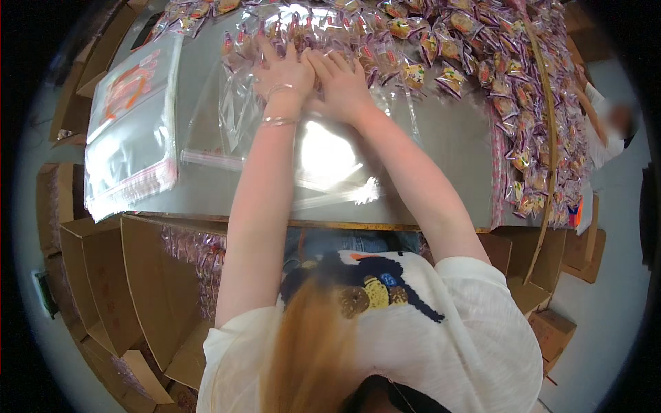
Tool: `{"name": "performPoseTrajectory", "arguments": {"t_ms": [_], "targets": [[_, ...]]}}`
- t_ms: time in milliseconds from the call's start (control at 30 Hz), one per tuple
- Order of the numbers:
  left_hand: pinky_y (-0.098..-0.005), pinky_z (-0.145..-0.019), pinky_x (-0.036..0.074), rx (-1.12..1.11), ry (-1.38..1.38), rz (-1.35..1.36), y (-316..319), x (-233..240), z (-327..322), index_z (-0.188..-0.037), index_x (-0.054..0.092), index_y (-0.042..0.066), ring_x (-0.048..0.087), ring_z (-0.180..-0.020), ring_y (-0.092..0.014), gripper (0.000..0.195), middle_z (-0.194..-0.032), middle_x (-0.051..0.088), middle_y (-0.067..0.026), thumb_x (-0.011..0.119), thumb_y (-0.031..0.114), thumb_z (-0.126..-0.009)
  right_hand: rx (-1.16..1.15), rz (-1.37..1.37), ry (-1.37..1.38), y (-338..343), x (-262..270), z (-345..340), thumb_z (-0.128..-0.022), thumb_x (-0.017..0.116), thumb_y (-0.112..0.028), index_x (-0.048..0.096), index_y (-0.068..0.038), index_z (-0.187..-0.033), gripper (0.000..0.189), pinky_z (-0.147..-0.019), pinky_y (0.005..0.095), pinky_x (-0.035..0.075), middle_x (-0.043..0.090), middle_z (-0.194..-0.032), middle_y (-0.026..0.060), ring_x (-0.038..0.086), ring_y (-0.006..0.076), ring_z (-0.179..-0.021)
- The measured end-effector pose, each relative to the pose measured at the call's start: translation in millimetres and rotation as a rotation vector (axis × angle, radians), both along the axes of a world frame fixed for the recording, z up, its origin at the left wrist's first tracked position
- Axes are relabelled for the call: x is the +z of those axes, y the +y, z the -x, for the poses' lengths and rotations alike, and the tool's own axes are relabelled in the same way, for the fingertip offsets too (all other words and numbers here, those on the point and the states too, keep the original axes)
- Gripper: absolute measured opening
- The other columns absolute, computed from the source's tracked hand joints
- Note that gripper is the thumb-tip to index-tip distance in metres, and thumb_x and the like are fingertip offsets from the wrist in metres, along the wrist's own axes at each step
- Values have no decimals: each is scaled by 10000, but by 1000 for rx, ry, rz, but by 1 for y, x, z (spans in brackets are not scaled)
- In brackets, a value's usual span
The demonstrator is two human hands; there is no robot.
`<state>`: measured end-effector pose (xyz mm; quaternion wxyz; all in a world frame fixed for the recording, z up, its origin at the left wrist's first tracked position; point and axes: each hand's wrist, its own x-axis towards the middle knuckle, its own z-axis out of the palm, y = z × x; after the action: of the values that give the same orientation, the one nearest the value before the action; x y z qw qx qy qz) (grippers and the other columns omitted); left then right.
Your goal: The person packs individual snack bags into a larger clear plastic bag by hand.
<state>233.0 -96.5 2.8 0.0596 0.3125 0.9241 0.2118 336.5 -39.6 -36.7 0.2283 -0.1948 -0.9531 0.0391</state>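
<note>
Both hands lie palm down, side by side and touching, over a clear plastic bag (242, 111) on the metal tabletop (449, 134). Small individually wrapped snacks (310, 33) fill the bag's far part in rows. My left hand (283, 72) spreads its fingers across them, two thin bracelets at its wrist. Close on its right, my right hand (342, 85) rests flat with its fingers a little apart. Glare hides part of the plastic between my forearms. To the left is a stack of flat clear bags (131, 134) with red and orange printing.
Loose wrapped snacks (521, 118) are heaped along the table's far and right sides. A long wooden strip (550, 129) crosses the right heap. Cardboard boxes (155, 273) stand below the table edge, one holding packed snacks (204, 263). Another person (601, 124) is beyond the right side.
</note>
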Motion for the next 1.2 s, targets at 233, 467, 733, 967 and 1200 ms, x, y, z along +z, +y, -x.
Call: {"name": "performPoseTrajectory", "arguments": {"t_ms": [233, 467, 733, 967, 1200], "targets": [[-369, -938, 364, 301, -914, -1316, -20, -33, 27, -1223, 428, -56, 453, -1108, -302, 461, -1297, 371, -215, 500, 197, -844, -6, -18, 69, -8, -2, 15, -679, 647, -449, 376, -196, -1309, 731, -977, 613, 199, 439, -1221, 67, 314, 285, -1231], [-350, -996, 299, -130, -168, -727, -25, -69, 12, -1333, 117, -122, 377, -1200, -307, 968, -1309, 312, -279, 723, 270, -687, -111, -45, 182, 20, -22, 27, -650, 666, -222, 589, -187, -1071, 430, -913, 560, 286, 501, -1086, 69, 449, 313, -1068], [-377, -1030, 250, 19, -450, -808, -13, -61, 10, -1340, 127, -110, 321, -1241, -348, 996, -1338, 283, -280, 747, 220, -633, -126, -2, 287, 28, -8, 24, -525, 742, -188, 601, -230, -1036, 532, -934, 545, 275, 536, -1007, 38, 445, 256, -1090], [-421, -1070, 127, -350, -131, -630, -18, -76, 15, -1343, 10, -121, 52, -1330, -409, 969, -1407, 14, -314, 662, 157, -682, -109, 228, 351, 16, 5, -22, -659, 688, -148, 537, -118, -1168, 531, -952, 444, 317, 462, -1115, 114, 408, 299, -1113], [-432, -1065, 136, -306, -55, -580, -18, -72, 14, -1362, 91, -75, 59, -1319, -445, 886, -1406, 8, -326, 641, 149, -704, -442, 478, 404, 18, -15, -36, -771, 618, -163, 341, 63, -1266, 611, -899, 382, 359, 388, -1144, 208, 400, 348, -1053]]}}
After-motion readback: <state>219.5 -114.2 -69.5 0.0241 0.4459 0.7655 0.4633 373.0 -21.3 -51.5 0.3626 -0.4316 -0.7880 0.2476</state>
